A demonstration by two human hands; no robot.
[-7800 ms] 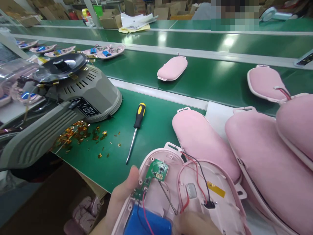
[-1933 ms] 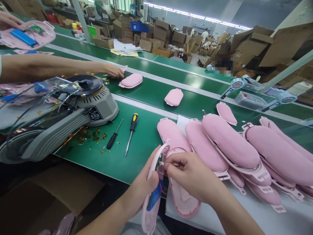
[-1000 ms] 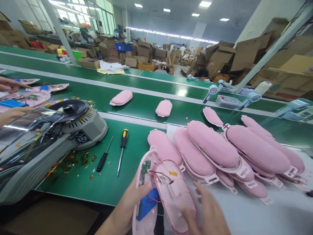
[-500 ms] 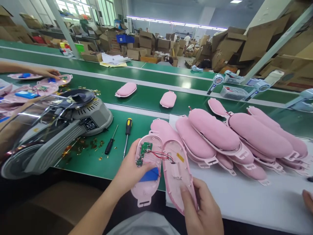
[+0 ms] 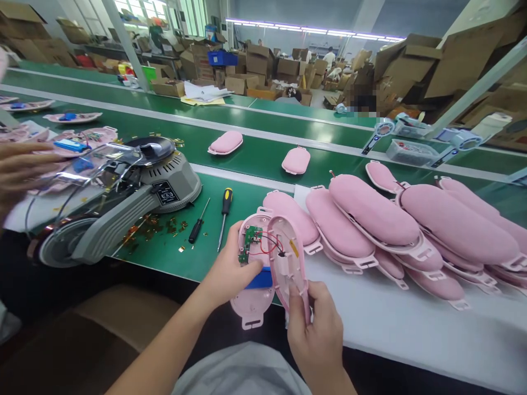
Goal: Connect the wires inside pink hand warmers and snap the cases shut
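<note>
I've left hand (image 5: 228, 271) pinching pink shell (image 5: 252, 303), right hand (image 5: 316, 323) pinching cover (image 5: 281, 285), at tabletop (image 5: 168, 260) near edge; probably light, stiff, wires (image 5: 272, 239) fragile: hold rims.

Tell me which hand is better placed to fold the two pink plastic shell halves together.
Probably the right hand: it grips the tilted oval pink plastic shell half by its lower end. The left hand holds the pink plastic half with the green circuit board and blue rectangular block.

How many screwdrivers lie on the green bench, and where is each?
2: the small black screwdriver lies near the grey tape dispenser; the yellow-topped screwdriver lies right of the first. More may be hidden.
</note>
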